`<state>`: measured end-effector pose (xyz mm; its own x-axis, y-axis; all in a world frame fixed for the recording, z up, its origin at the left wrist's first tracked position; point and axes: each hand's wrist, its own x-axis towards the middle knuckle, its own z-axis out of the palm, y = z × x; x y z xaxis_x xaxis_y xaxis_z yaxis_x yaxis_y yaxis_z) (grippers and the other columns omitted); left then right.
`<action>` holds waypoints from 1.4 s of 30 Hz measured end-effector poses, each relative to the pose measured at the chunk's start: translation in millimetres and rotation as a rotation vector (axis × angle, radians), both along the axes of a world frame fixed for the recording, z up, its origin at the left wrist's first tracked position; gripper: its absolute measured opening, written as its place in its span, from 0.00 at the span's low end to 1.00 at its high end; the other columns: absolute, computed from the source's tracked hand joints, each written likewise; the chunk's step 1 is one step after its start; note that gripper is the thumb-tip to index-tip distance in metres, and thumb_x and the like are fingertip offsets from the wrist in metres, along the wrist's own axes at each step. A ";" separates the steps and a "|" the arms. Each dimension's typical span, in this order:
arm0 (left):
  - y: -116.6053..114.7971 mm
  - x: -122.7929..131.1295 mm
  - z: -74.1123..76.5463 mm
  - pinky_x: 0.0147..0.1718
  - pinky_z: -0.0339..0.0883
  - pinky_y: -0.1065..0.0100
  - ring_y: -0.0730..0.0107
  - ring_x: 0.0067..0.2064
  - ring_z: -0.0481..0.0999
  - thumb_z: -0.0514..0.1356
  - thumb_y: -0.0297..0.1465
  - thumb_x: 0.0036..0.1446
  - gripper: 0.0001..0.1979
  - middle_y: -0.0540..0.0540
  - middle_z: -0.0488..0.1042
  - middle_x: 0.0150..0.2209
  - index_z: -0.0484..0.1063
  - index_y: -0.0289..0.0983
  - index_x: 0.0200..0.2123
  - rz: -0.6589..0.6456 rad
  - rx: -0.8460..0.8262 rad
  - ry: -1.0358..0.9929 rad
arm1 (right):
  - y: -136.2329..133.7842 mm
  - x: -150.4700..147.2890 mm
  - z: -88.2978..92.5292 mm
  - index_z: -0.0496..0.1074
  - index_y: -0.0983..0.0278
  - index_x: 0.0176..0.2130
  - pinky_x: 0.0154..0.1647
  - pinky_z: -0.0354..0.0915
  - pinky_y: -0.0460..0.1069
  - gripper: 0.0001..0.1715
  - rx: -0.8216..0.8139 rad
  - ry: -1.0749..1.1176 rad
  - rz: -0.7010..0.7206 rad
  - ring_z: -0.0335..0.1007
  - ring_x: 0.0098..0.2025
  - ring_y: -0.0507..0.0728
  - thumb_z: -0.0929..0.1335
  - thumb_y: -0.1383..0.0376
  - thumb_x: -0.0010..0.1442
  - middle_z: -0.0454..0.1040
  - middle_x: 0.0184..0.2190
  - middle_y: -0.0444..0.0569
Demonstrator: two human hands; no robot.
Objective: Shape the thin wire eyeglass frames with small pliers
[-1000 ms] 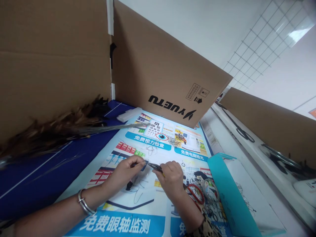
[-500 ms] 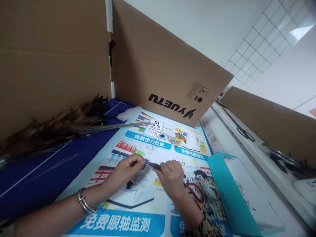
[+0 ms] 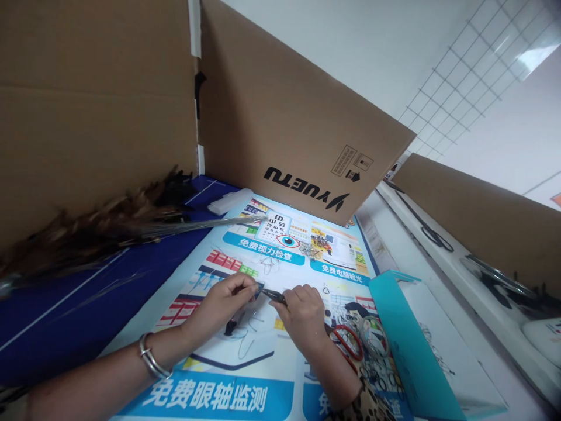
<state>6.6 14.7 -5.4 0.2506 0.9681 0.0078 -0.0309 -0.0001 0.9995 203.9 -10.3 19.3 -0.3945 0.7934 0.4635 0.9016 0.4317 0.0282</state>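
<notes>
probably light, thin and slippery, the small dark piece [image 3: 260,289], best held by its edge, sits above the printed surface [image 3: 291,278], pinched tightly in the left fingers [image 3: 240,282] while the right fingers [image 3: 308,294] curl closed around pliers [image 3: 274,296].

Blue tabletop [image 3: 56,324]: feathery bundle [image 3: 100,225], printed sheet [image 3: 289,356]; red-handled scissors [image 3: 360,346] on sheet.

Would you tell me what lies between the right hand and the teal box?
In the head view, mainly a red loop handle and a pale ring lie there.
</notes>
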 end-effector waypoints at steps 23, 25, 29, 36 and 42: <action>0.7 -0.6 -3.0 0.16 0.52 0.75 0.77 0.20 0.60 0.55 0.39 0.58 0.13 0.53 0.64 0.21 0.66 0.36 0.26 -0.040 -0.133 -0.150 | -0.2 -1.8 -3.4 0.70 0.64 0.28 0.33 0.54 0.49 0.18 -0.015 0.085 0.030 0.62 0.30 0.55 0.66 0.53 0.59 0.69 0.24 0.48; 0.7 -0.4 -2.7 0.16 0.51 0.74 0.77 0.20 0.60 0.56 0.39 0.58 0.13 0.53 0.64 0.21 0.66 0.36 0.26 -0.045 -0.133 -0.156 | 0.0 -1.9 -4.1 0.70 0.64 0.27 0.33 0.54 0.49 0.18 -0.036 0.111 0.028 0.62 0.30 0.55 0.66 0.53 0.59 0.69 0.24 0.47; 0.0 0.4 -0.1 0.16 0.50 0.74 0.77 0.19 0.60 0.57 0.39 0.56 0.13 0.54 0.63 0.21 0.65 0.36 0.25 -0.051 -0.154 -0.166 | 1.0 -1.7 -4.4 0.70 0.64 0.27 0.33 0.55 0.48 0.17 -0.088 0.161 0.013 0.63 0.30 0.55 0.67 0.53 0.58 0.69 0.24 0.47; -0.8 0.7 5.1 0.18 0.52 0.73 0.76 0.19 0.59 0.56 0.42 0.57 0.15 0.53 0.64 0.20 0.65 0.36 0.26 -0.099 -0.164 -0.137 | 3.4 0.7 0.9 0.70 0.64 0.26 0.33 0.55 0.47 0.18 -0.125 0.180 -0.012 0.64 0.30 0.54 0.66 0.53 0.59 0.70 0.24 0.47; -0.9 0.4 12.3 0.18 0.52 0.74 0.76 0.20 0.61 0.56 0.40 0.58 0.13 0.54 0.63 0.20 0.65 0.36 0.27 -0.157 -0.170 -0.124 | 3.4 1.8 4.1 0.70 0.64 0.26 0.32 0.55 0.47 0.18 -0.124 0.174 -0.023 0.64 0.29 0.54 0.67 0.54 0.58 0.70 0.24 0.47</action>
